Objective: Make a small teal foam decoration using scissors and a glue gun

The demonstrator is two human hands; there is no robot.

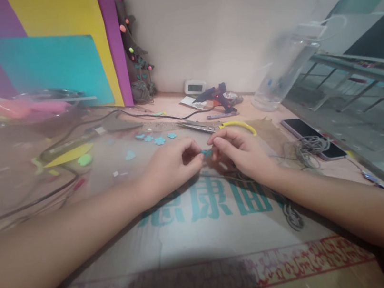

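Observation:
My left hand (175, 162) is closed in a pinch on a small blue-green piece (207, 153), whose exact shape I cannot make out. From the other side, my right hand (238, 151) grips the same piece with thumb and curled fingers. Behind the left hand lie several light-blue flower cut-outs (159, 141), with a light-blue heart cut-out (130, 155) to their left. Scissors (198, 127) with yellow handles rest just beyond the right hand.
A glue gun (219, 96) with a red light stands near the wall, beside a small digital clock (194, 87). On the right are a clear jug (280, 70), a phone (312, 138) and tangled wire (311, 150). Coloured sheets (54, 70) stand at back left; a black cable (51, 145) crosses the left.

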